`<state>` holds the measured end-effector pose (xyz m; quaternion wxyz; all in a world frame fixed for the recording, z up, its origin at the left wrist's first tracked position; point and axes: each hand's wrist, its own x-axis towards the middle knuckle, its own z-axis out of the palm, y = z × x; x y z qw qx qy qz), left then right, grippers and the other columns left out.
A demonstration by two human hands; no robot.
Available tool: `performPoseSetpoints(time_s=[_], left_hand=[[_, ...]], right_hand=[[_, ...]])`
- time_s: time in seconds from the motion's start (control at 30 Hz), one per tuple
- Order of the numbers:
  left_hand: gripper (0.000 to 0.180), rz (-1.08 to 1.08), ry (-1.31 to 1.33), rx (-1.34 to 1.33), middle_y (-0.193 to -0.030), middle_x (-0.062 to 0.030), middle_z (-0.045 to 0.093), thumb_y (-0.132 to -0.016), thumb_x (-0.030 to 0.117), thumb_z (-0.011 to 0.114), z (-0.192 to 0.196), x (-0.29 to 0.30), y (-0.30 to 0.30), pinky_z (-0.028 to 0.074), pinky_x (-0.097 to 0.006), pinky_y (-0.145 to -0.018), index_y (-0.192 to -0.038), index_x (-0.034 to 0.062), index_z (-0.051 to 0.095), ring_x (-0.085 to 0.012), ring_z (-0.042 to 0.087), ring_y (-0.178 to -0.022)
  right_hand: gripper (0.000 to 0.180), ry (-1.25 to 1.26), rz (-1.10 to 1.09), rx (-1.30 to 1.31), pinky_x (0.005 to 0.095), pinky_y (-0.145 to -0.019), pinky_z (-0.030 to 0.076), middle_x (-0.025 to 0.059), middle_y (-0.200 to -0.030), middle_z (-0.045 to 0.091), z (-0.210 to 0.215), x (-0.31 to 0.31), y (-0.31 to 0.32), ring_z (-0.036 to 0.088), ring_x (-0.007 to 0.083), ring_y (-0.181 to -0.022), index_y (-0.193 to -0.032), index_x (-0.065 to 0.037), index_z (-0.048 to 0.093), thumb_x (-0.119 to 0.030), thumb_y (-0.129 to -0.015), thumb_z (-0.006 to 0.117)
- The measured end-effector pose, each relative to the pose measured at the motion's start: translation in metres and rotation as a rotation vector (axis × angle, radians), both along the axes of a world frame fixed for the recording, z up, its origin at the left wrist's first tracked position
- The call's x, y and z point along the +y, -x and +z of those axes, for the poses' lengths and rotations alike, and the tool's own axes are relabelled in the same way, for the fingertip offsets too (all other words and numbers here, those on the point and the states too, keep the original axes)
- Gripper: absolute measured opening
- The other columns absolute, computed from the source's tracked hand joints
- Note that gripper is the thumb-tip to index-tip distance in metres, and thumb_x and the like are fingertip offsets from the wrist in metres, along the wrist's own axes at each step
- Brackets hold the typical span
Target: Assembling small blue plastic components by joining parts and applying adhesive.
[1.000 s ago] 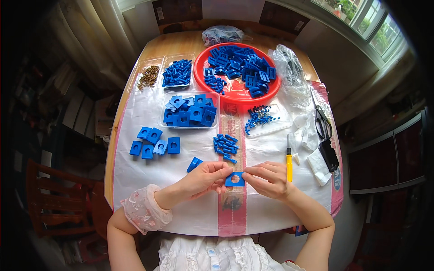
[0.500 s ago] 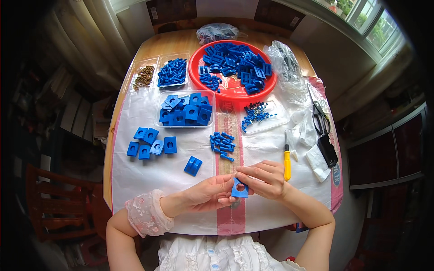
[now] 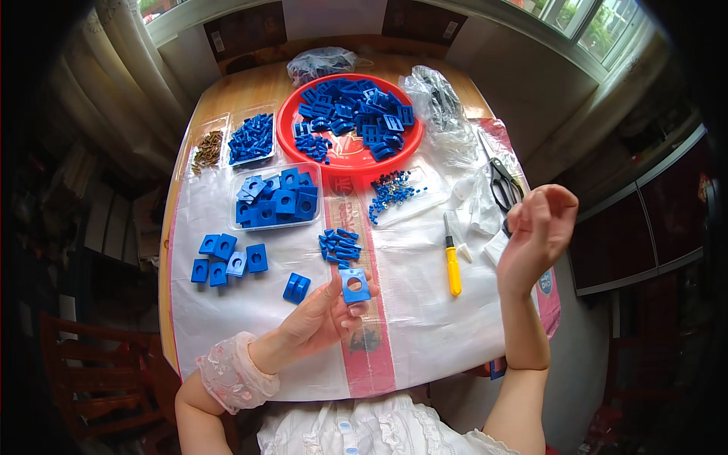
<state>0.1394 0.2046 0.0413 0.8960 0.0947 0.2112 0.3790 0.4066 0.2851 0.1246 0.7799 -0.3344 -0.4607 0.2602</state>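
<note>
Between the thumb and fingers of my left hand [image 3: 322,315] is a square blue plastic plate [image 3: 355,285] with a round hole, held up near the table's front. My right hand [image 3: 542,227] is raised at the right, away from the plate, beside the black-handled scissors [image 3: 504,186]. Its fingers are bent inward, and whatever they may hold is hidden. Just left of my left hand lies a blue part with a ridged, curved top [image 3: 296,288]. Behind the plate sits a small pile of blue wedge-like pieces [image 3: 339,246].
A yellow-handled screwdriver [image 3: 453,269] lies right of centre. Several holed blue plates [image 3: 236,263] lie at left, before a clear box [image 3: 277,225] of more. Behind stand a red basin [image 3: 353,161] of blue parts, a tray of brown screws [image 3: 208,150] and plastic bags [image 3: 440,106].
My right hand has let go of the blue plate and swung up to the right. The left hand keeps the plate, now raised slightly. The whole view has turned rightward.
</note>
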Motion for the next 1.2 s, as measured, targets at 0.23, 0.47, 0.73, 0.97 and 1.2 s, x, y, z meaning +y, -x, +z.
performPoseSetpoints(time_s=[0.23, 0.47, 0.73, 0.97, 1.2], left_hand=[[0.051, 0.042, 0.062, -0.053, -0.113, -0.0083, 0.058, -0.094, 0.043, 0.057, -0.014, 0.002, 0.002, 0.049, -0.019, -0.07, -0.13, 0.0094, 0.045, -0.0081, 0.055, -0.082], [0.051, 0.078, 0.033, -0.048, -0.118, -0.0116, 0.058, -0.095, 0.034, 0.06, -0.02, 0.004, 0.004, 0.052, -0.019, -0.075, -0.134, 0.0064, 0.043, -0.0101, 0.058, -0.086], [0.055, 0.079, 0.016, -0.066, -0.12, -0.0118, 0.058, -0.092, 0.029, 0.065, -0.02, 0.006, 0.005, 0.053, -0.02, -0.078, -0.136, 0.0054, 0.042, -0.0098, 0.058, -0.088], [0.055, 0.101, 0.015, -0.139, -0.128, -0.014, 0.053, -0.093, 0.029, 0.063, -0.023, 0.006, 0.007, 0.055, -0.021, -0.081, -0.137, 0.003, 0.04, -0.0099, 0.058, -0.091], [0.055, 0.175, -0.018, -0.184, -0.13, -0.0132, 0.052, -0.092, 0.03, 0.063, -0.028, 0.01, 0.012, 0.055, -0.02, -0.084, -0.134, 0.0019, 0.043, -0.0086, 0.057, -0.091]], right_hand=[[0.032, 0.421, -0.086, -0.529, 0.0215, -0.069, 0.039, 0.0014, -0.093, 0.054, -0.043, 0.054, -0.071, 0.047, 0.0077, -0.081, -0.109, -0.004, 0.057, -0.021, -0.087, 0.072], [0.039, 0.418, -0.22, -1.139, 0.0358, -0.086, 0.043, 0.009, -0.099, 0.06, -0.078, 0.072, -0.065, 0.051, 0.0257, -0.099, -0.098, -0.001, 0.067, -0.024, -0.071, 0.083], [0.031, 0.514, -0.235, -1.109, 0.033, -0.08, 0.043, 0.0087, -0.097, 0.062, -0.098, 0.091, -0.061, 0.052, 0.0239, -0.092, -0.091, -0.001, 0.067, -0.022, -0.073, 0.082], [0.012, 0.394, 0.193, -0.598, 0.0268, -0.087, 0.049, 0.0137, -0.103, 0.07, -0.051, 0.068, -0.034, 0.065, 0.0135, -0.093, -0.092, -0.003, 0.052, -0.004, -0.09, 0.064], [0.014, 0.462, 0.606, -0.475, 0.0295, -0.079, 0.052, 0.015, -0.098, 0.069, -0.054, 0.012, 0.007, 0.065, 0.015, -0.085, -0.098, -0.003, 0.047, -0.004, -0.093, 0.061]])
